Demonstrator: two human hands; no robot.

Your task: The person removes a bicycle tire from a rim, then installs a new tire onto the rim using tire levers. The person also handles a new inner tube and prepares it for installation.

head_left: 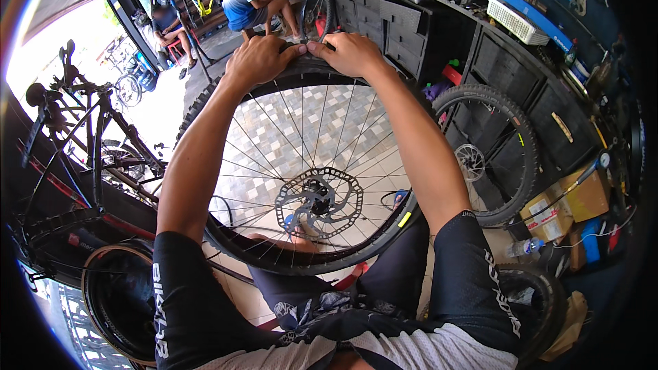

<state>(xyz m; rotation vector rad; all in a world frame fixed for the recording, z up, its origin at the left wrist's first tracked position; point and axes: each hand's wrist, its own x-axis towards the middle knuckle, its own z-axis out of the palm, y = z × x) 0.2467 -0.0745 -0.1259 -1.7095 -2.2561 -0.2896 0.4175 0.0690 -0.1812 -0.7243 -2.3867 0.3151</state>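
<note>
A spoked bicycle wheel stands upright before me, its lower part between my thighs. Its black knobby tire (194,111) runs round the rim, and a disc brake rotor (284,199) sits at the hub. At the top of the wheel my left hand (266,59) is closed over the tire. Close beside it, my right hand (348,53) grips the same stretch, the two thumbs almost meeting on the tread. The far fingertips of both hands are hidden behind the tire. A yellow label (404,219) marks the lower right of the rim.
Another wheel (531,164) leans against dark cabinets (500,62) on the right. Cardboard boxes (586,192) and a plastic bottle (525,247) lie near it. Bicycle frames (98,151) and a loose tire (92,294) stand at left. A seated person (241,1) is beyond the wheel.
</note>
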